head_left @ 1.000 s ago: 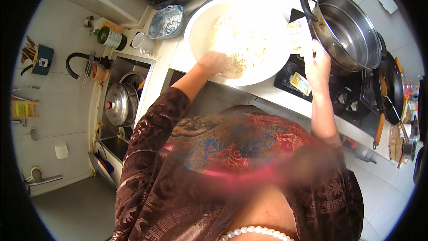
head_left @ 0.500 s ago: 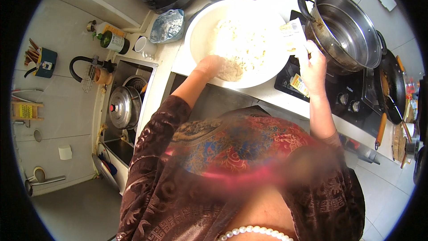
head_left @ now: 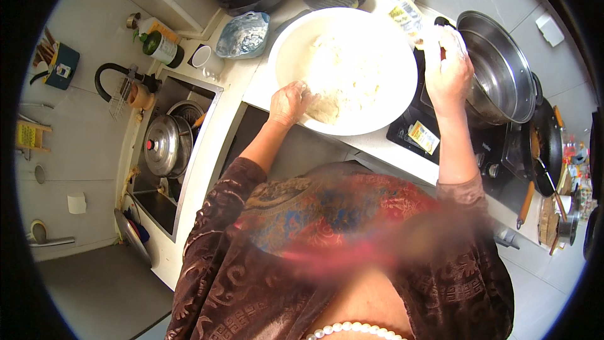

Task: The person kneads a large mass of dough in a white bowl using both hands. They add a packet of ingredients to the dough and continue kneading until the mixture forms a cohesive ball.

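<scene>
At the near left rim of the white bowl (head_left: 284, 60), we keep the left hand (head_left: 290, 104) with fingers drawn together beside the lump of dough (head_left: 325, 108), though we cannot tell whether they clamp the rim. We judge the step in hand to be working the floury mix inside the bowl, and the next move to call for a steady rim and a controlled packet. Farther out, we hold the right hand (head_left: 448, 68) closed on a packet (head_left: 408, 19) by the bowl's far right edge, just left of the metal pot (head_left: 500, 66).
</scene>
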Motion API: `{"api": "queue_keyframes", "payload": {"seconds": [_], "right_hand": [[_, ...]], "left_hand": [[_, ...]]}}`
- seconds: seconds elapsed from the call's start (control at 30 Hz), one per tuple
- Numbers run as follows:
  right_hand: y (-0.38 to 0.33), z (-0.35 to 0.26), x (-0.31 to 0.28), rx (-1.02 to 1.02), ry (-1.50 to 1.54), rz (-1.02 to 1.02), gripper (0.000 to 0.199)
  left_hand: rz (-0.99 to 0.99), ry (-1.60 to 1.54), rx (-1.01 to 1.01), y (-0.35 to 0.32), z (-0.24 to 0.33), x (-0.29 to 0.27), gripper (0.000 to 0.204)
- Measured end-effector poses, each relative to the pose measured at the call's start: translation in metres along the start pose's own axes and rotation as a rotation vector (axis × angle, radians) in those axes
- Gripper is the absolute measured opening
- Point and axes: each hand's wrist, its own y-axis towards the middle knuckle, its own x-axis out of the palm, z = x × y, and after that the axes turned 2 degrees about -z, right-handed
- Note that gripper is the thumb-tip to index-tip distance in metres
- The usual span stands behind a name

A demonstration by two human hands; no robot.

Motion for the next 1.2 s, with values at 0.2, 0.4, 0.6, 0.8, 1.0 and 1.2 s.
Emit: {"api": "queue_keyframes", "payload": {"seconds": [0.2, 0.4, 0.6, 0.8, 1.0, 1.2], "right_hand": [[0.013, 0.008, 0.053, 0.044, -0.253, -0.301, 0.017], [0.008, 0.009, 0.054, 0.042, -0.140, -0.189, 0.019], [0.005, 0.009, 0.038, -0.040, -0.156, 0.041, 0.020], [-0.017, 0.015, 0.021, 0.109, -0.169, -0.206, 0.018], [-0.035, 0.006, -0.001, 0.138, 0.053, -0.183, 0.016], [-0.056, 0.000, -0.006, 0.192, -0.047, -0.458, 0.017]], "left_hand": [[0.084, -0.084, -0.009, 0.002, -0.009, 0.007, 0.015], [0.101, -0.065, 0.024, 0.003, -0.011, 0.008, 0.014], [0.074, -0.091, 0.005, 0.002, -0.008, 0.003, 0.017], [0.041, -0.072, -0.019, 0.003, -0.008, 0.007, 0.016], [0.065, -0.051, -0.015, 0.004, -0.007, 0.006, 0.017], [0.023, -0.058, -0.030, 0.004, -0.009, 0.006, 0.024]]}}
